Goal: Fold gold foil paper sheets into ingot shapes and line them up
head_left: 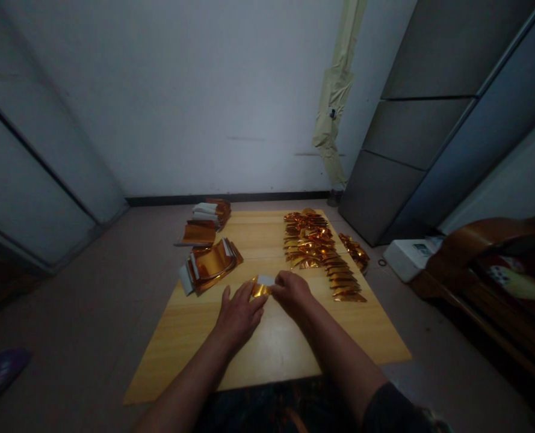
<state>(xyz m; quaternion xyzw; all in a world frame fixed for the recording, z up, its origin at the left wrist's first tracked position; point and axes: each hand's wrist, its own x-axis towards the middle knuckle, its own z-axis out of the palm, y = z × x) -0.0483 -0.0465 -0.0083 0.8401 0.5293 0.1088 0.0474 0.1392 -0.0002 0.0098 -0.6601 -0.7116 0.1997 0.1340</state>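
Holding one small foil piece [262,290] between both hands, low over the table [276,352]; gold face showing nearer the body, pale grey-white face at its far edge. Left hand [240,310]: thumb and index finger grasping the left side of the piece, other fingers loosely spread. Right hand [293,290]: fingers curled in, pinching the right side. Contact between piece and tabletop: cannot tell.

Just beyond and left of the left hand: a stack of flat foil sheets [213,263], curved upward, copper-gold with pale backs, overhanging the table's left edge. Farther out on the same side: a loose sheet [199,233] and a second bundle [210,211], pale sides partly showing.

Beyond and right of the right hand: rows of folded foil pieces [307,237], closely overlapped. A shorter column [343,279] of them runs back toward the right forearm, pieces lying one behind another. Past the table edge on that side, lower down: a further foil heap [355,251]; detail too dim to read. Farther right of both hands: white box [405,260] on the floor, beside carved wooden furniture [488,294].
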